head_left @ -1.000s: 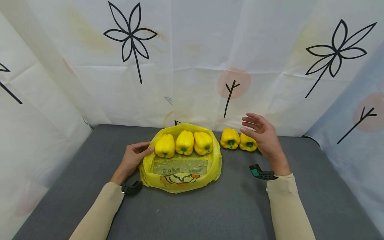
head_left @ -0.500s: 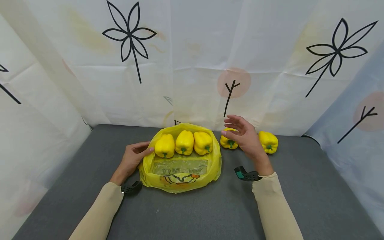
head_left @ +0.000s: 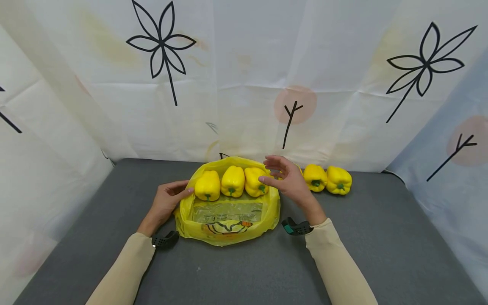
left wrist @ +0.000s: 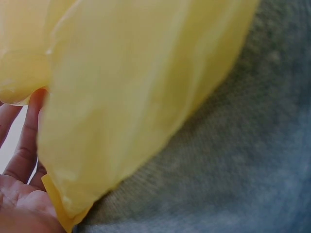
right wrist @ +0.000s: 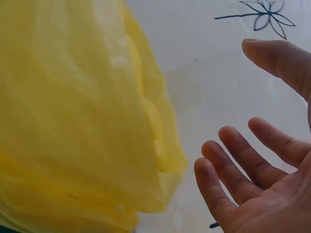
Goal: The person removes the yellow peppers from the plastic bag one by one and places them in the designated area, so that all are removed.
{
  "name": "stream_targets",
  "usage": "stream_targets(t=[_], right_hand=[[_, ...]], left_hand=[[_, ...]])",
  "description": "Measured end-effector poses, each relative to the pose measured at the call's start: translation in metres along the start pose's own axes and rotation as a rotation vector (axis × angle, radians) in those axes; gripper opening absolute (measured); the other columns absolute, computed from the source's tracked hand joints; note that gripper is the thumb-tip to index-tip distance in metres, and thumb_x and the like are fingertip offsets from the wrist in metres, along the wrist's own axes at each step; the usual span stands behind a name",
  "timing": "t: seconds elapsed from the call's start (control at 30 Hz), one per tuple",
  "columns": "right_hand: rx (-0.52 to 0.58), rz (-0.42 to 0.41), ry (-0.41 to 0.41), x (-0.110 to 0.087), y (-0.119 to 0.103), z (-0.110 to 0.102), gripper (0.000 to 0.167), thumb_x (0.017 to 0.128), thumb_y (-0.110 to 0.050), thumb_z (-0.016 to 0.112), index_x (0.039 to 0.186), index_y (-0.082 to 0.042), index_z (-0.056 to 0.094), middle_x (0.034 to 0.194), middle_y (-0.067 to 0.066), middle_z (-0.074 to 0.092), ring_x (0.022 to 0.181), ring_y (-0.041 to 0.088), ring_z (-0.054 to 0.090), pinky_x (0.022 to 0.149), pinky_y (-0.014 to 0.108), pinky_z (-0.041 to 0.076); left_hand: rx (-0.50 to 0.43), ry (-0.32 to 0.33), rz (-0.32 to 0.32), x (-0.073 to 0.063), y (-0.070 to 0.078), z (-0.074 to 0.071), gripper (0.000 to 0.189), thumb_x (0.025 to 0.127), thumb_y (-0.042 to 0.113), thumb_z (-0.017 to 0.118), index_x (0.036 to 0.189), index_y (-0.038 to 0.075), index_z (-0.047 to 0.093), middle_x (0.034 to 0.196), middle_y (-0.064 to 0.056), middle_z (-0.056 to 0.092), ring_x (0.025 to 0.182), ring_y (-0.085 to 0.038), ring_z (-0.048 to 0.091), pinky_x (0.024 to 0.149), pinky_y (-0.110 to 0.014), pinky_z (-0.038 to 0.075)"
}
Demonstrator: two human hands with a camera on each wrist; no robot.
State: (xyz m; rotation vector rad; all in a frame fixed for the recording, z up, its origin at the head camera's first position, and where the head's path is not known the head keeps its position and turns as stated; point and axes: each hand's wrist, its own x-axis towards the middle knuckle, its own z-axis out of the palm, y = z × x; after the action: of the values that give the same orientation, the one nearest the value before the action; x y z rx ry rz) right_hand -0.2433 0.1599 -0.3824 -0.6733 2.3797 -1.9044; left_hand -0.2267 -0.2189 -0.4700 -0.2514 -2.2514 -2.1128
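Note:
A yellow plastic bag (head_left: 263, 224) stands on the table with its mouth spread wide. Three yellow bell peppers, among them a left one (head_left: 207, 184) and a middle one (head_left: 233, 180), lie in a row along its far side. My left hand (head_left: 166, 202) holds the bag's left rim, thumb over the edge and fingers outside; in the left wrist view the bag (left wrist: 126, 97) hides part of those fingers. My right hand (head_left: 292, 183) is at the bag's right rim, fingers spread and palm empty; in the right wrist view a gap separates it from the bag (right wrist: 73, 92).
Right of the bag, two yellow bell peppers, one nearer (head_left: 314, 177) and one farther right (head_left: 339, 180), sit on the dark grey table (head_left: 236, 275). Another is mostly hidden behind my right hand. A printed white curtain (head_left: 244, 84) hangs along the back edge.
My right hand has moved left from over the loose peppers to the bag's right rim, uncovering the two peppers on the right. The left hand and the bag have stayed in place.

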Motion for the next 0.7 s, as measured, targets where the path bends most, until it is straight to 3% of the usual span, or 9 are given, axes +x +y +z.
stream_targets(t=[0.2,0.7], right_hand=[[-0.065,-0.013,-0.022,0.001,0.007,0.011,0.061,0.09,-0.005,0.077,0.144,0.002,0.049,0.142,0.022,0.053,0.133,0.037,0.049,0.113,0.051,0.038],[-0.174,0.046,-0.007,0.004,0.023,0.022,0.066,0.091,-0.015,0.079,0.148,-0.001,0.048,0.151,0.02,0.046,0.14,0.036,0.042,0.116,0.047,0.035]], left_hand=[[-0.005,0.001,-0.004,0.0,0.0,0.0,0.044,0.096,0.011,0.072,0.131,-0.013,0.061,0.108,0.005,0.073,0.096,-0.012,0.068,0.081,-0.025,0.058],[-0.005,-0.016,0.022,0.0,-0.002,-0.001,0.043,0.097,0.01,0.071,0.132,-0.012,0.061,0.111,0.0,0.072,0.097,-0.012,0.068,0.081,-0.025,0.058]])
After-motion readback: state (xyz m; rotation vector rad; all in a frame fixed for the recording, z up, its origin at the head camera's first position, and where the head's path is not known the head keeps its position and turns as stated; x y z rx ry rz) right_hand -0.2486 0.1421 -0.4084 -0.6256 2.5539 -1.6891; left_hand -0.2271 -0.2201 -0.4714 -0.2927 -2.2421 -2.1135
